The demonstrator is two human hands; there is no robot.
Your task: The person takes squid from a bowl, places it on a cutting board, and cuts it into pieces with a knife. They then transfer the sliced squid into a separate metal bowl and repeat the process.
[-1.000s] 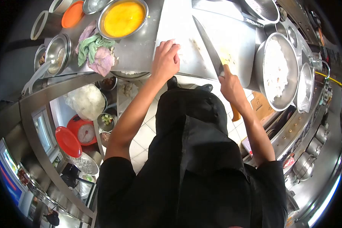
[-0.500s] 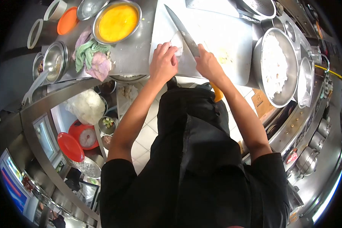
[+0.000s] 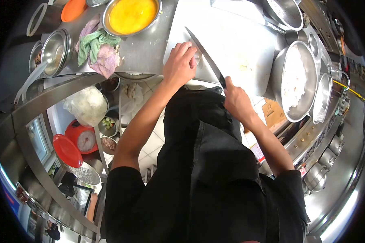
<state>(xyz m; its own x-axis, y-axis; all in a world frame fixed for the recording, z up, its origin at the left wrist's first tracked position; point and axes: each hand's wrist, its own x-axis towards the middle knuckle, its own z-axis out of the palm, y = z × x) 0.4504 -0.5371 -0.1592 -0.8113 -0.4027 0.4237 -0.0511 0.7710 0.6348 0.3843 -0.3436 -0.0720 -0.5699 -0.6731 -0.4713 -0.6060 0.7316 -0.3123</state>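
My right hand (image 3: 238, 97) is closed round the handle of a long knife (image 3: 207, 56), whose blade points up and left over a white cutting board (image 3: 231, 36). To the left of the blade, my left hand (image 3: 180, 65) rests at the board's left part with its fingers curled on a small whitish, translucent piece (image 3: 197, 54), mostly hidden by the fingers. Some small yellowish bits (image 3: 243, 65) lie on the board right of the knife.
A bowl of yellow liquid (image 3: 133, 16) and green and pink cloths (image 3: 96, 50) sit at the left. At the right is a big metal bowl of white pieces (image 3: 294, 81). A red scale (image 3: 83, 137) stands on a lower shelf. A bare arm (image 3: 92, 206) shows lower left.
My right hand has drawn the knife back toward my body and to the right. My left hand stays curled at the board's left part. The whole view has shifted a little.
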